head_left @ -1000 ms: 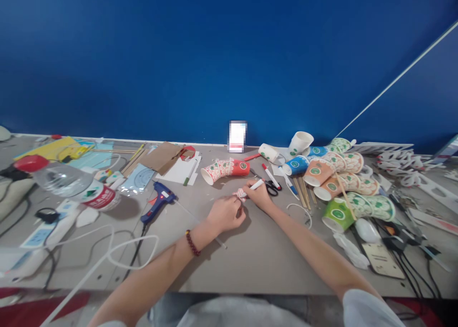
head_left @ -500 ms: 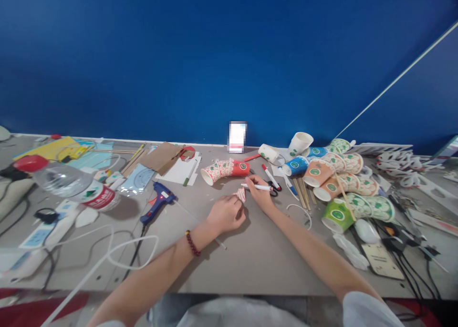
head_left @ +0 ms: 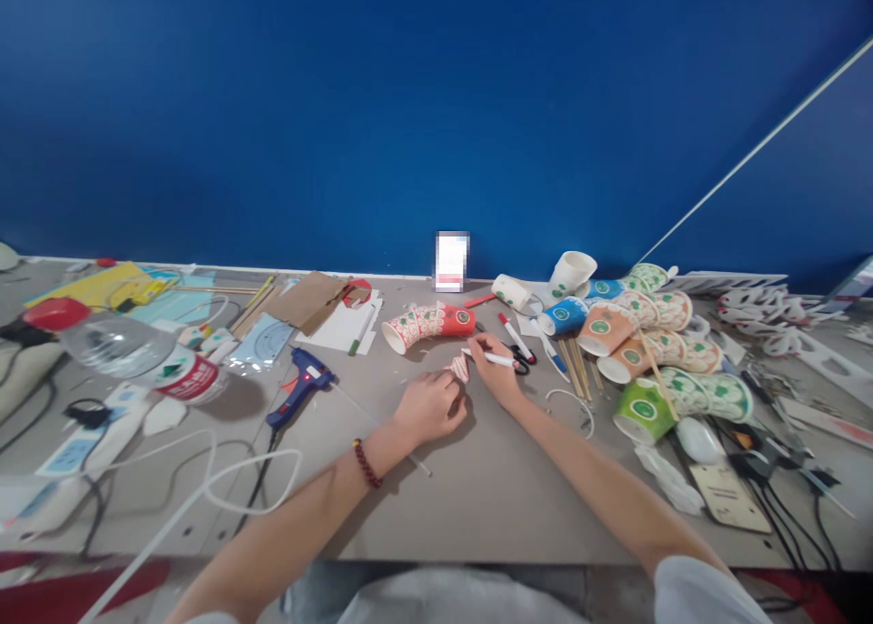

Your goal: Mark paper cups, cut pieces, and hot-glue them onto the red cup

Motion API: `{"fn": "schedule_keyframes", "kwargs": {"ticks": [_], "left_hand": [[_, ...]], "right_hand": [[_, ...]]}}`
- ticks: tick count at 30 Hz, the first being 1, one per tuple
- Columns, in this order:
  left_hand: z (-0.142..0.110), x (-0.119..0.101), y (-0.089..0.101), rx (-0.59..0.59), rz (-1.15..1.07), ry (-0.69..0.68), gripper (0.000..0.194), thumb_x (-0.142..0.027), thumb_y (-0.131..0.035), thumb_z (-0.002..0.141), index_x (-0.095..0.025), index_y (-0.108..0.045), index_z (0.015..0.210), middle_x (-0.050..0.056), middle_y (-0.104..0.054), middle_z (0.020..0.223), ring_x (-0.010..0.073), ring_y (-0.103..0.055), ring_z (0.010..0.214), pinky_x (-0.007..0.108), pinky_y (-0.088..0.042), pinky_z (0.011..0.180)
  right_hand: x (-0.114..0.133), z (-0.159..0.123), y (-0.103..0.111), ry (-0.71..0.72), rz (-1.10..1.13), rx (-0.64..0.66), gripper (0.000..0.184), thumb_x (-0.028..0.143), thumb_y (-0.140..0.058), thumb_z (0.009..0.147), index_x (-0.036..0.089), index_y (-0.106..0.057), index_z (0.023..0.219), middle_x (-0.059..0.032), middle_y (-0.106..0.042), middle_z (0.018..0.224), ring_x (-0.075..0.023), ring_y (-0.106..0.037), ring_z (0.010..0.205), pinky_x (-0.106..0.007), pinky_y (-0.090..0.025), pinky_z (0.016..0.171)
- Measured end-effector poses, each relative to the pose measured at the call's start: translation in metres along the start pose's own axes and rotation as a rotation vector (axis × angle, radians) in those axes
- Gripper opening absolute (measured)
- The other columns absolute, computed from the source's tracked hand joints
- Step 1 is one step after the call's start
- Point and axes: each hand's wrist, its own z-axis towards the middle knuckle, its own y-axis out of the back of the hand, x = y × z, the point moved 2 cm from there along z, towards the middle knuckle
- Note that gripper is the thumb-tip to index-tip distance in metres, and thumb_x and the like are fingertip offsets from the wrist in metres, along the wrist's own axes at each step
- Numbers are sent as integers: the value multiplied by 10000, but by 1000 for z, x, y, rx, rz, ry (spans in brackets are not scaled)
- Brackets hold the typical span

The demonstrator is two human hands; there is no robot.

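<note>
My left hand (head_left: 431,407) rests on the table with its fingers closed on a small piece of red-and-white patterned paper (head_left: 460,368). A white marker pen (head_left: 496,358) is pinched in my right hand (head_left: 495,374), its tip end pointing left toward the paper piece; I cannot tell whether it touches. Just behind my hands lies a curved string of red-and-white paper cups (head_left: 429,324). Black-handled scissors (head_left: 524,362) lie right behind my right hand, partly hidden by it. A red-capped marker (head_left: 516,337) lies near them.
On the left are a blue glue gun (head_left: 300,389), a water bottle (head_left: 136,347), a power strip (head_left: 82,460) and white cable. Joined cups in green (head_left: 645,410), orange and blue crowd the right, beside wooden sticks (head_left: 576,367). A phone-like screen (head_left: 451,260) stands against the blue wall.
The marker in my right hand has tilted a little, its rear end dropping slightly lower. My left hand and the paper piece stay almost in place.
</note>
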Motion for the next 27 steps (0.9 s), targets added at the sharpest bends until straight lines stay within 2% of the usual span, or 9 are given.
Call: {"fn": "schedule_keyframes", "kwargs": {"ticks": [10, 14, 21, 24, 27], "left_hand": [[0, 2, -2, -6, -15, -16, 152, -260, -477, 848, -180, -595, 793, 56, -622, 858, 188, -596, 829, 318, -447, 745], [0, 2, 0, -9, -16, 3, 160, -264, -475, 847, -177, -609, 860, 72, -615, 910, 197, -593, 831, 337, -461, 781], [2, 6, 0, -51, -87, 20, 202, -271, -475, 852, -194, -623, 965, 92, -593, 1090, 223, -567, 1021, 373, -432, 961], [3, 9, -1, -70, -106, 8, 181, -249, -488, 841, -185, -627, 936, 101, -577, 1156, 230, -541, 1099, 379, -400, 1014], [2, 7, 1, -123, -103, -16, 235, -241, -502, 828, -178, -617, 1023, 114, -556, 1215, 244, -506, 1159, 389, -403, 1007]], "right_hand": [[2, 0, 0, 19, 5, 3, 254, 426, -503, 836, 201, -547, 728, -33, -641, 681, -172, -606, 643, -290, -486, 652], [3, 0, 1, -32, 50, 12, 272, 454, -507, 828, 211, -525, 707, -16, -609, 610, -167, -593, 562, -279, -481, 570], [4, -4, 0, -118, 99, 94, 252, 461, -538, 811, 217, -523, 752, 16, -576, 554, -145, -557, 414, -257, -455, 433], [4, -5, -1, -111, 102, 109, 247, 458, -541, 813, 217, -525, 761, 17, -580, 557, -148, -563, 426, -263, -466, 455], [2, -3, 0, -84, 85, 37, 258, 461, -524, 819, 215, -528, 739, -1, -592, 576, -158, -571, 491, -278, -481, 516]]}}
